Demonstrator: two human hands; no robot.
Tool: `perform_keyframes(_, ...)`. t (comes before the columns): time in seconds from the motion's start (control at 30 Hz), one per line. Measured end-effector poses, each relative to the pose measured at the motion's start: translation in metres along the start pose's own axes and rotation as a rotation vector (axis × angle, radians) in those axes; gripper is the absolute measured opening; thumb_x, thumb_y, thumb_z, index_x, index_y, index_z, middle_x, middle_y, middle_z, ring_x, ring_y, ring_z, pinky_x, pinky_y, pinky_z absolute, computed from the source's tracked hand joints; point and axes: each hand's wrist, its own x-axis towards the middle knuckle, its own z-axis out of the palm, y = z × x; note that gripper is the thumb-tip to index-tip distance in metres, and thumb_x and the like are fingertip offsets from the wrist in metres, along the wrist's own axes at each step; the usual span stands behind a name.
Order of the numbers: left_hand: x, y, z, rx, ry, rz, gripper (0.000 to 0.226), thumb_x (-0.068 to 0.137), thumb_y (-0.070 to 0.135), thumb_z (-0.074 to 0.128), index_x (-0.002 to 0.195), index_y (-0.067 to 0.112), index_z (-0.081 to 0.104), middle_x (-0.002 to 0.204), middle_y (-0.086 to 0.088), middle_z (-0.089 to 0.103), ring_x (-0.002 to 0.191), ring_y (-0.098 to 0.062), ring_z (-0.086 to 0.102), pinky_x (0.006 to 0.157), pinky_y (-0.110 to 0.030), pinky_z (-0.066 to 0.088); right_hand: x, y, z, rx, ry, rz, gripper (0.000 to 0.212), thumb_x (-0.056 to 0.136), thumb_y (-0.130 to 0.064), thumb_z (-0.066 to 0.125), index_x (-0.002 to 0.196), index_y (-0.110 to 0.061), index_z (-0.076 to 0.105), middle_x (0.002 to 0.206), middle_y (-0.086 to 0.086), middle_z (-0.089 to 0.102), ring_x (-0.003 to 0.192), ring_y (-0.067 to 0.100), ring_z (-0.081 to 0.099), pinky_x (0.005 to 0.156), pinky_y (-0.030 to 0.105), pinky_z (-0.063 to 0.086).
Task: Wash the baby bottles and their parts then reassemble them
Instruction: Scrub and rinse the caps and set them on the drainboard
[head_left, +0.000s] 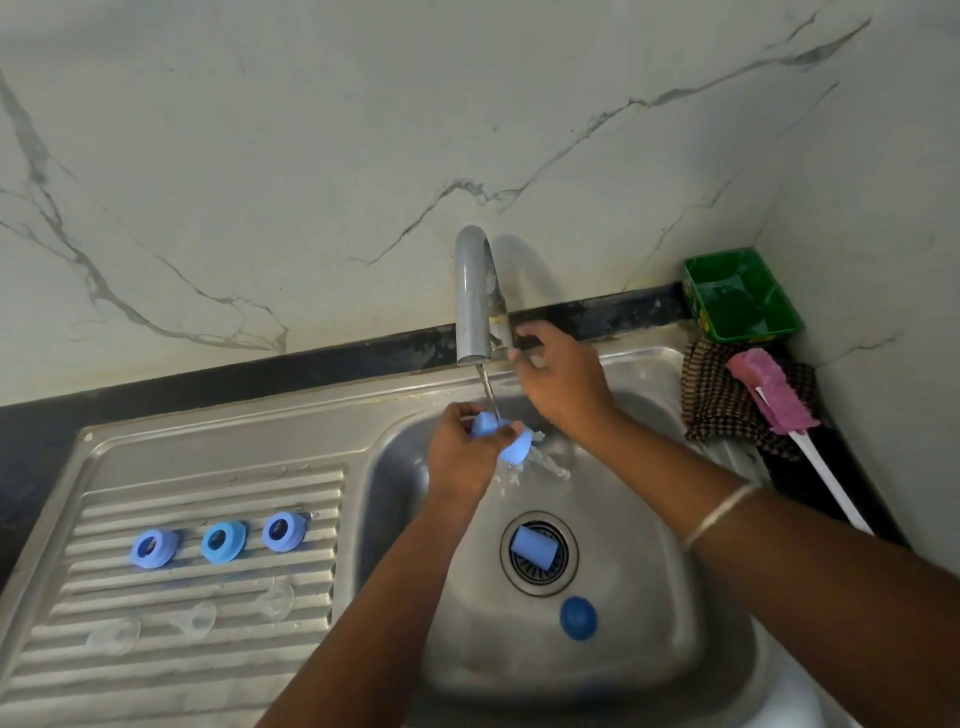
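Lying nearest on the ribbed drainboard (208, 670): three clear teats (193, 618). Sitting just behind them in a row: three blue collar rings (223, 541). Resting in the sink basin (649, 623): two blue caps, one dark (578, 618), one pale across the drain (534, 548). Holding a third pale blue cap (511, 446) under the running water: left hand (462, 452), fingers curled round it. Reaching to the tap (475, 296) base: right hand (563, 379), fingers bent there, grip unclear. Lying far right: checked cloth (727, 410), pink brush (774, 389), green tray (740, 296).
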Motion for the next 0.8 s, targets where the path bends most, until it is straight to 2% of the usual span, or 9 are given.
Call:
perform_keyframes(0.1,-0.003,0.006,-0.001,0.200,-0.007,0.181,0.031,0.071,0.023,0.088,0.092,0.026,0.065,0.088,0.005,0.071,0.081,-0.010,0.066,0.071,-0.023,0.051,0.021,-0.031,0.003,-0.128,-0.094,-0.078,0.040,0.093,-0.040,0.064,0.128,-0.020,0.062,0.113,0.006,0.070,0.104,0.027,0.065,0.089,0.037,0.053)
perform_keyframes(0.17,-0.004,0.011,-0.004,0.309,-0.033,0.251,0.033,0.073,0.022,0.086,0.103,0.021,0.072,0.093,0.005,0.072,0.085,-0.011,0.066,0.075,-0.019,0.050,0.028,-0.045,0.008,-0.298,-0.160,-0.077,0.037,0.095,-0.034,0.064,0.124,-0.011,0.063,0.119,0.013,0.067,0.112,0.031,0.063,0.093,0.039,0.052)
perform_keyframes(0.27,-0.008,0.016,-0.007,0.489,-0.056,0.350,0.043,0.078,0.017,0.083,0.119,0.018,0.070,0.109,0.006,0.068,0.098,-0.010,0.062,0.080,-0.007,0.042,0.031,-0.050,0.013,-0.424,-0.133,-0.098,0.030,0.098,-0.024,0.060,0.119,-0.003,0.064,0.118,0.018,0.066,0.112,0.035,0.063,0.091,0.040,0.053)
perform_keyframes(0.37,-0.014,0.014,-0.013,0.682,-0.135,0.471,0.046,0.084,0.010,0.076,0.127,0.025,0.068,0.127,0.001,0.066,0.113,-0.016,0.061,0.095,-0.019,0.043,0.031,-0.044,0.019,-0.442,-0.110,-0.131,0.029,0.099,-0.024,0.058,0.119,-0.004,0.063,0.115,0.020,0.067,0.109,0.038,0.065,0.090,0.043,0.056)
perform_keyframes(0.47,-0.021,0.003,-0.017,0.824,-0.213,0.537,0.051,0.085,0.001,0.071,0.128,0.029,0.067,0.131,0.002,0.063,0.118,-0.015,0.058,0.100,-0.019,0.042,0.030,-0.036,0.020,-0.356,-0.039,-0.124,0.025,0.102,-0.025,0.051,0.114,-0.006,0.063,0.106,0.018,0.068,0.102,0.036,0.065,0.079,0.035,0.052)
perform_keyframes(0.53,-0.027,-0.005,-0.021,0.837,-0.225,0.550,0.053,0.085,-0.004,0.069,0.128,0.027,0.067,0.128,0.002,0.060,0.115,-0.016,0.057,0.094,-0.010,0.039,0.028,-0.032,0.019,-0.251,-0.010,-0.114,0.025,0.103,-0.025,0.047,0.108,-0.006,0.062,0.098,0.018,0.067,0.095,0.037,0.064,0.072,0.029,0.044)
perform_keyframes(0.6,-0.034,-0.010,-0.028,0.799,-0.213,0.524,0.053,0.085,-0.003,0.069,0.130,0.025,0.066,0.124,0.001,0.057,0.111,-0.015,0.056,0.088,0.000,0.032,0.024,-0.026,0.020,-0.198,-0.011,-0.088,0.023,0.103,-0.027,0.045,0.112,-0.011,0.060,0.095,0.016,0.066,0.090,0.036,0.064,0.072,0.032,0.046)
perform_keyframes(0.73,-0.055,-0.017,-0.048,0.621,-0.118,0.367,0.052,0.078,0.011,0.081,0.123,0.025,0.060,0.109,0.008,0.064,0.097,-0.011,0.061,0.082,-0.013,0.047,-0.009,-0.009,0.028,-0.205,0.044,0.053,0.026,0.098,-0.027,0.048,0.123,-0.028,0.056,0.103,0.011,0.068,0.096,0.036,0.064,0.078,0.044,0.055)
perform_keyframes(0.8,-0.064,-0.021,-0.057,0.514,-0.053,0.265,0.052,0.074,0.017,0.086,0.117,0.020,0.058,0.097,0.010,0.064,0.084,-0.002,0.061,0.069,-0.006,0.044,-0.039,0.008,0.034,-0.126,0.030,0.114,0.026,0.095,-0.024,0.051,0.120,-0.028,0.058,0.105,0.008,0.068,0.094,0.033,0.064,0.076,0.042,0.056)
